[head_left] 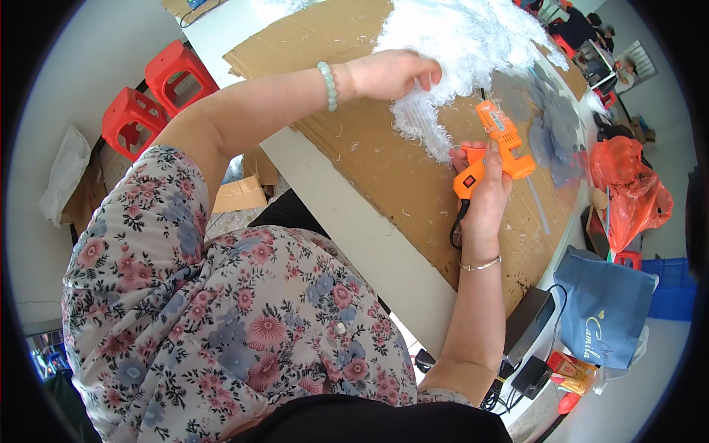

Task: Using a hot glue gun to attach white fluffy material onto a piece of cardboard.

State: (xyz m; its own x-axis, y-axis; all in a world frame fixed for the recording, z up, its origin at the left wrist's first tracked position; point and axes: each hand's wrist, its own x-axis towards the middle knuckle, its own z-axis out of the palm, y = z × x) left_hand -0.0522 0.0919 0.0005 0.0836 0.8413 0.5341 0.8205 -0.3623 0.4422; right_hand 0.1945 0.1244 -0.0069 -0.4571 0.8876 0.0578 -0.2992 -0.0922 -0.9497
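My right hand (pixel 489 184) is wrapped round an orange glue gun (pixel 506 136), its nozzle pointing away from me toward a heap of white fringed material (pixel 465 44). A dark cord runs from the back of the gun, and a clear glue stick (pixel 537 203) shows just below it. Over the near left edge of the white heap, my left hand (pixel 399 74) is bent with its fingers closed; a strip of the fringed material (pixel 421 122) hangs right below it. Whatever the left fingertips pinch is too small to make out.
Brown cardboard (pixel 347 148) with white shreds covers the table. Grey translucent pieces (pixel 554 122) lie at the right. Red stools (pixel 177 74) stand left. A red plastic bag (pixel 628 184), a blue bag (pixel 604 306) and a black box (pixel 528 321) sit along the right. People are in the far right background.
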